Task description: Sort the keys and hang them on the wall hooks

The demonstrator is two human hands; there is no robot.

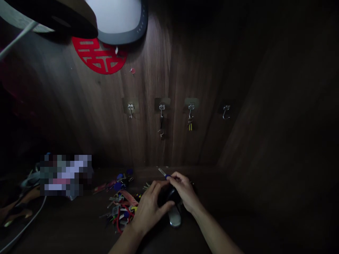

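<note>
My right hand (184, 190) is closed in a pinch on a key (162, 172) with a blue head, its metal blade pointing up and left. My left hand (150, 204) is close beside it, thumb apart from the bent fingers, and its fingertips reach toward the blue head. Whether they touch it, I cannot tell. Beneath both hands sits a dark object with a rounded silvery end (174, 217), its kind unclear and partly hidden. Left of my left hand lies a pile of keys (122, 211) with red, blue and yellow tags and straps.
Metal hooks (130, 110) line the wooden wall; a key ring (161, 133) and a small yellow item (190, 126) hang from two. A lamp (119, 21) overhangs a red paper cutout (106, 61). At left lie a blurred-out item (66, 174) and a white cable (33, 224).
</note>
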